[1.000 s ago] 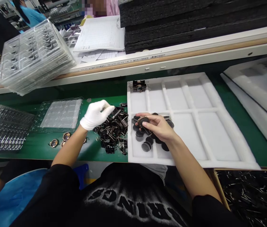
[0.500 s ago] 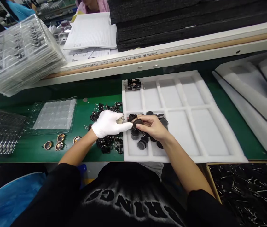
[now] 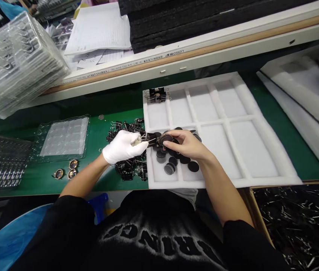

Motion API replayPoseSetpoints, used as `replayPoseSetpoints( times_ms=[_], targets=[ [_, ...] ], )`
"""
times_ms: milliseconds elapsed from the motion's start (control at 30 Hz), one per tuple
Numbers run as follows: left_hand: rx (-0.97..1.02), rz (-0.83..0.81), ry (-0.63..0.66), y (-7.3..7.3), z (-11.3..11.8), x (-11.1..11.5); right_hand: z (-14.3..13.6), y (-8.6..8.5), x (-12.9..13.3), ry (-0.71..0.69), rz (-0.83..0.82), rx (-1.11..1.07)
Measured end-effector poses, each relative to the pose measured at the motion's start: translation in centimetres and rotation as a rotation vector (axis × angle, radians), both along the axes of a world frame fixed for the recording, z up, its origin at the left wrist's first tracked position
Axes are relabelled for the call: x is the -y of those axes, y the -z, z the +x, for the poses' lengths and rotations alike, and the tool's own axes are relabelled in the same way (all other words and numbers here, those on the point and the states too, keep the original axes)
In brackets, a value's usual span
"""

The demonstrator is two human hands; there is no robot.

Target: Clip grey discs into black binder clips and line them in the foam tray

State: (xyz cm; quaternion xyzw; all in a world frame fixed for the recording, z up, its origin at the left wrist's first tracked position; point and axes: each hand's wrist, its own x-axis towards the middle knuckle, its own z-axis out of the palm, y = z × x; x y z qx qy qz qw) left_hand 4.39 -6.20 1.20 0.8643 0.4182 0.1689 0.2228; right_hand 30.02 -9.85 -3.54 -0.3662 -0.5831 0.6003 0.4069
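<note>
My left hand, in a white glove, pinches the wire handles of a black binder clip. Bare-skinned, my right hand grips a dark round disc-shaped part with a brownish rim between thumb and fingers. The clip's jaw end meets the left edge of this part; whether it bites on it I cannot tell. Below both hands, loose black discs lie in a compartment of the white foam tray. A pile of black binder clips lies under and around my left hand.
Several gold-rimmed round parts lie on the green table at left, near a clear blister tray. Stacked clear trays lean at upper left. Clamped clips occupy the foam's far-left compartment. A box of clips stands at lower right.
My hands have drawn slightly apart, the left shifting left, so the binder clip and round part show more clearly. The camera view has tilted a little.
</note>
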Motion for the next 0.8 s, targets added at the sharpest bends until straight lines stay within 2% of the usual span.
replayPoseSetpoints(
  times_ms=[200,333,633,800],
  targets=[
    [-0.079,0.044,0.166,-1.01,-0.27,0.37,0.25,0.22,0.05,-0.101,0.088,0.123],
    [-0.1,0.08,0.237,-1.09,-0.09,0.33,0.14,0.04,-0.01,-0.088,0.142,0.151],
    [-0.124,0.117,0.326,-0.55,0.42,-0.23,0.35,0.51,-0.04,-0.094,0.189,0.126],
    [-0.133,0.112,0.346,-0.69,0.33,-0.45,0.53,0.47,0.01,-0.105,0.296,0.154]
  ],
)
